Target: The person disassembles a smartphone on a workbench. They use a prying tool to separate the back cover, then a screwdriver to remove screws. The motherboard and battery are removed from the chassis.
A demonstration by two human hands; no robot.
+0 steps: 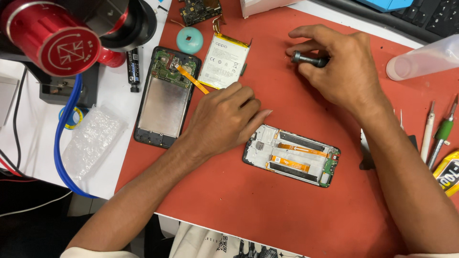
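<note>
Screwdriver handle (310, 59), dark grey, stubby, lies in my right hand (337, 71); fingers curl round it, thumb and forefinger pinching the shaft end, up at the far right of the red mat (267, 200). My left hand (224, 119) rests knuckles-up on the mat, fingers loosely bent and held together, gripping nothing I can see. Fingertips sit just beside the near corner of the white battery (224, 59) and close to the upper left corner of the opened phone frame (291, 155). That frame lies flat, tilted, with orange flex strips and a green board at its right end. Second phone body (165, 95), larger, black, lies left of my left hand, half on the mat, half on the white worktop (33, 143); an orange flex cable (192, 79) runs from it toward the battery. Teal round piece (190, 39) sits above it. Red knob (55, 36) looms top left, blue cable (60, 143) below, bubble wrap (91, 138) beside. Right side: clear plastic bottle (423, 59), a green-handled screwdriver (442, 134), keyboard (430, 14) at top edge.
</note>
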